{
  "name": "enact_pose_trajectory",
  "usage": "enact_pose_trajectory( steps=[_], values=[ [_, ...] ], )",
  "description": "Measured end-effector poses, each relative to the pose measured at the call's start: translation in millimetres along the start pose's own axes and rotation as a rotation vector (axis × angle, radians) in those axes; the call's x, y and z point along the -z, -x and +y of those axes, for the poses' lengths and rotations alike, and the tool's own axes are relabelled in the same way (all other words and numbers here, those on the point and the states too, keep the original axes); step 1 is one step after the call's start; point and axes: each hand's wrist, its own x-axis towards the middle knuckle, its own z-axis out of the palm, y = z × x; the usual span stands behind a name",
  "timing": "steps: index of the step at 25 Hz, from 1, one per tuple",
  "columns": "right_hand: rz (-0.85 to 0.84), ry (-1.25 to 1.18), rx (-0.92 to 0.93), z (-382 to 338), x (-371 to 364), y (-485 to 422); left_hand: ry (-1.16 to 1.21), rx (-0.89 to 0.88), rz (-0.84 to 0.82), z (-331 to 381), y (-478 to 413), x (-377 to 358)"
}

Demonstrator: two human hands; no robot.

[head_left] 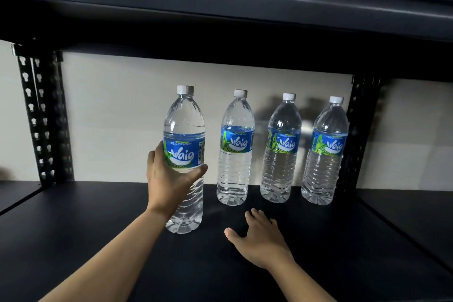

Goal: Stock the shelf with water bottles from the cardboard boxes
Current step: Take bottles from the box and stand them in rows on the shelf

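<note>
The thumb (197, 169) of the left hand (166, 179) lies across the front of the held bottle (184, 127), just under its blue label. The fingers curl round the bottle's far side at 9 o'clock, so the hand wraps it at mid-height. The bottle is upright, white cap on top. Its base is low over the dark shelf board (85, 233), but whether it touches the board cannot be told.

At 5 o'clock from that base, the right hand (261, 240) is palm down over the board. Its fingers are straight and slightly spread, the thumb pointing out toward 9 o'clock, and it holds nothing. Whether the palm rests on the board is unclear.

Further back, from 2 to 3 o'clock of the held bottle, three more stand upright in a row along the rear edge: the second bottle (235, 154), the third bottle (282, 154) and the fourth bottle (326, 157). There is a gap between each. The held bottle is nearer the camera than this row and left of it.

The fourth bottle stands just beside the right upright (360, 130), a black perforated post. The left upright (41, 117) is well apart at 9 o'clock, with bare board between it and the held bottle. A pale wall (122, 117) closes the back, and the upper shelf (220, 12) hangs dark across 12 o'clock, above the caps.
</note>
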Motion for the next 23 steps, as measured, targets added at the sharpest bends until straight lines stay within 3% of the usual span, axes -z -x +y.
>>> enact_pose_trajectory(
  steps=[4, 7, 10, 23],
  values=[
    [0.017, 0.009, 0.004, -3.7, 5.0, 4.9, 0.002, 0.102, -0.158, -23.7, 24.1, 4.9],
    [0.013, 0.029, -0.006, -1.4, 10.7, 6.2, -0.146, 0.305, -0.253, -49.7, 53.1, 5.3],
    [0.017, 0.022, -0.005, 6.4, 13.6, 7.6, -0.221, 0.365, -0.290, -63.9, 49.9, 0.2],
    [0.065, -0.023, 0.041, 12.9, 3.9, -1.8, -0.186, 0.442, -0.212, -84.9, 19.4, -42.2]
  ],
)
